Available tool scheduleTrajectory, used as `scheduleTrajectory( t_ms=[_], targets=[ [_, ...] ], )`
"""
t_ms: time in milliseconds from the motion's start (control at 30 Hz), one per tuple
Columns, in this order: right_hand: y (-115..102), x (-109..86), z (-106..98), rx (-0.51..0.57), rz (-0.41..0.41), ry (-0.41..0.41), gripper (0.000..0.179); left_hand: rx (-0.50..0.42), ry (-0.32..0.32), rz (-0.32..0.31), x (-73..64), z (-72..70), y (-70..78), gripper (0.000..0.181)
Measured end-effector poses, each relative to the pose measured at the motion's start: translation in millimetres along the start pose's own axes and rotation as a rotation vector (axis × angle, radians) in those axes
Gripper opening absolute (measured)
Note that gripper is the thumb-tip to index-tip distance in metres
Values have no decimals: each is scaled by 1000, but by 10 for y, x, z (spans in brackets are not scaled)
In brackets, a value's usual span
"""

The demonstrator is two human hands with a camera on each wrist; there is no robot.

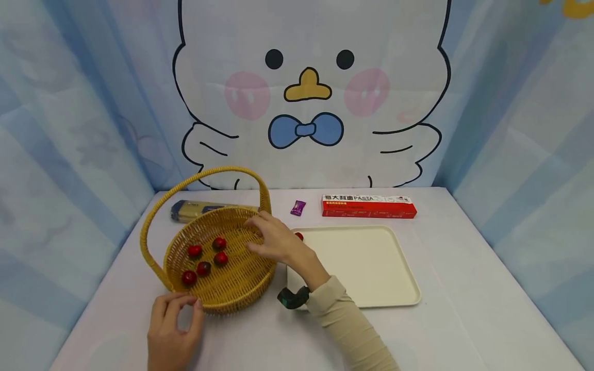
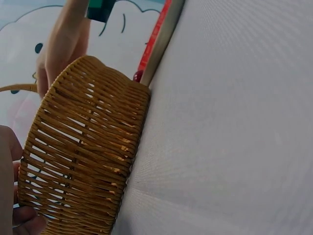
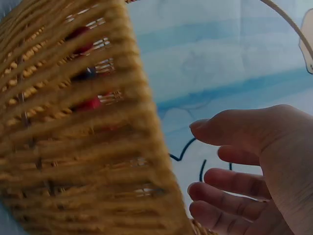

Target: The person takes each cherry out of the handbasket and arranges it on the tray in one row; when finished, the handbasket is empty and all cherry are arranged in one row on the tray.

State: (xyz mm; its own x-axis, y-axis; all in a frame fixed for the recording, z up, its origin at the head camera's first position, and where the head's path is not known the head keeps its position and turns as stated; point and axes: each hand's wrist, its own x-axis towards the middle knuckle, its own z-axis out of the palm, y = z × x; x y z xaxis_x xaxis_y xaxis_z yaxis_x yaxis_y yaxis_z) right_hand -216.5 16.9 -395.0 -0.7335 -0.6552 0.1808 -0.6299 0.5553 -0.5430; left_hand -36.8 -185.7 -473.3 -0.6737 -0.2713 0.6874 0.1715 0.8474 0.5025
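Left grip (image 1: pixel 172 327), basket (image 1: pixel 243 281), handle (image 1: pixel 225 169) slanting away rightward

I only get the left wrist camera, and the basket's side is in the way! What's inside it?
Observer: The head view shows five red cherries lying in the basket.
Operator: Ooh! And the right hand? Its fingertips disappear from my picture. Is it holding one?
Observer: No, the right wrist view shows it holding nothing, with a gap between thumb and fingertips.
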Motion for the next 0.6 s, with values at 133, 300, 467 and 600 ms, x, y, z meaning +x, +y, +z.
scheduleTrajectory(
  t_ms=[133,300,467,600],
  targets=[
    [-66,106,114,-41,-2,-49,48,1,-24,-11,6,0,-23,11],
    [-135,183,256,-74,5,-90,48,-8,-31,9,3,14,-50,12],
    [-197,234,382,-74,-10,-132,48,-28,-1,42,7,22,-69,13],
    [-239,261,465,-114,-18,-156,45,-40,22,57,3,25,-74,14]
  ],
)
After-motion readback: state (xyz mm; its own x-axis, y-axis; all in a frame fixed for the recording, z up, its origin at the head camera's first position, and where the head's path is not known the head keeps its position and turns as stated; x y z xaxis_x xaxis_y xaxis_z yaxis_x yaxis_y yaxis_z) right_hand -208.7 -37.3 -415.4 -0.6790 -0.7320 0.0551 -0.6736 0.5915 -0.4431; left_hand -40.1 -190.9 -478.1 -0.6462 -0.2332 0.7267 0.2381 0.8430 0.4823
